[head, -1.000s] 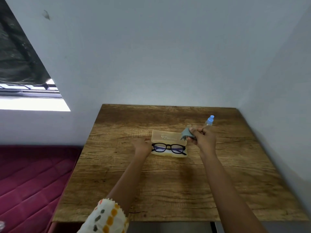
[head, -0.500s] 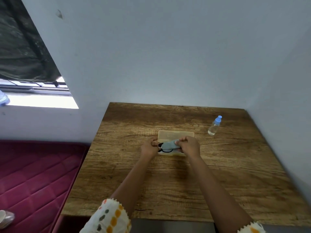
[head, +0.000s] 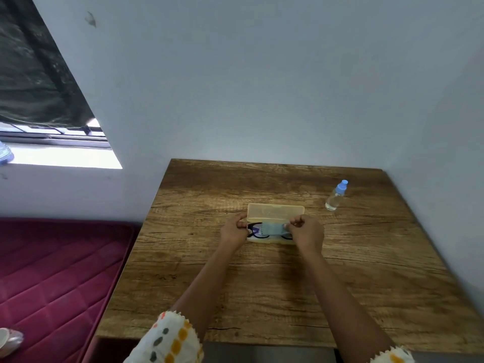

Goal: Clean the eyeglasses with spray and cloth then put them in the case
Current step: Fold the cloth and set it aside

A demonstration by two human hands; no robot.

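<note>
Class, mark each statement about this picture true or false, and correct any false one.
1. The case is open. True.
2. The right hand holds the bottle. False: the bottle stands on the table, apart from both hands; the right hand pinches the cloth.
3. The cloth lies over the glasses. True.
4. The glasses lie on the table beside the case. False: they lie in the case.
5. The left hand is at the left end of the case. True.
</note>
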